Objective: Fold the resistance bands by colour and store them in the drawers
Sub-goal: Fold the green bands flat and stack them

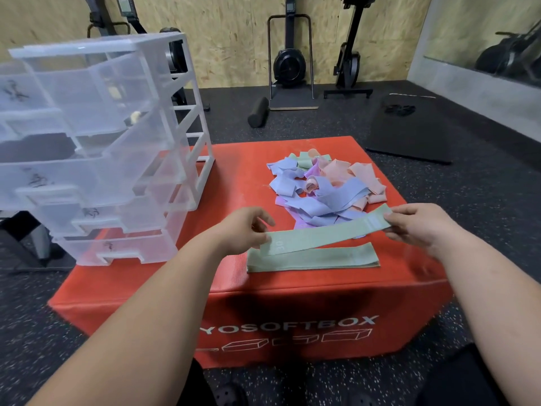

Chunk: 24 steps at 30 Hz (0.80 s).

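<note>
A black foam roller (258,112) lies on the speckled floor (456,200) at upper centre, beside an upright rowing machine (289,65) and a black mat (409,133).

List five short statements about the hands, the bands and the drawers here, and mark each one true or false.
1. The left hand and right hand each pinch an end of one sage-green fabric resistance band. True.
2. A second green band lies flat on the red padded box under the held one. True.
3. The tangled pile of loose bands sits in a drawer. False: it lies on the box top, right of the clear plastic drawer unit.
4. The pile is all green. False: mostly blue, purple and pink, with a little green.
5. The drawer unit stands on the box. True.
</note>
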### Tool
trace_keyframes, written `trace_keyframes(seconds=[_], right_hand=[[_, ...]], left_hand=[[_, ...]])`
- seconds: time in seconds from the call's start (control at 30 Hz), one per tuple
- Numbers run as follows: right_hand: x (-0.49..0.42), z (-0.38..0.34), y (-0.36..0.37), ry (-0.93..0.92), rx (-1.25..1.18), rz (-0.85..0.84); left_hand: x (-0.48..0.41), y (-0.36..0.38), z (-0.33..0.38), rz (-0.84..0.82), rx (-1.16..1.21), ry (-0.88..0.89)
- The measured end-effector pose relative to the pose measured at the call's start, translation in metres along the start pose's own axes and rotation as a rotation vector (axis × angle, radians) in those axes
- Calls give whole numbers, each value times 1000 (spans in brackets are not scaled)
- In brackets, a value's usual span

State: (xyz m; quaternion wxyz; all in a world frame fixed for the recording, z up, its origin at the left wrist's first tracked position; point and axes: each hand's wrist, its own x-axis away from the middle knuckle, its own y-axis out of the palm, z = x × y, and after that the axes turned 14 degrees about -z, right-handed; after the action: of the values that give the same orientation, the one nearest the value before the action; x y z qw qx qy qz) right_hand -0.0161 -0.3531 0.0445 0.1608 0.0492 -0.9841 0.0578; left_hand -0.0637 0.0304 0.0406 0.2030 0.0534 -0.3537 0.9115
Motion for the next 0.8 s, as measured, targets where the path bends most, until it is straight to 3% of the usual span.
trace_keyframes(seconds=[0.23,0.8], right_hand=[[13,7,0,221,339,-138],[-2,17,22,66,904,-111]], left_hand=[[7,-2,-11,81,-47,-123],[5,0,-11,85,-273,-272]])
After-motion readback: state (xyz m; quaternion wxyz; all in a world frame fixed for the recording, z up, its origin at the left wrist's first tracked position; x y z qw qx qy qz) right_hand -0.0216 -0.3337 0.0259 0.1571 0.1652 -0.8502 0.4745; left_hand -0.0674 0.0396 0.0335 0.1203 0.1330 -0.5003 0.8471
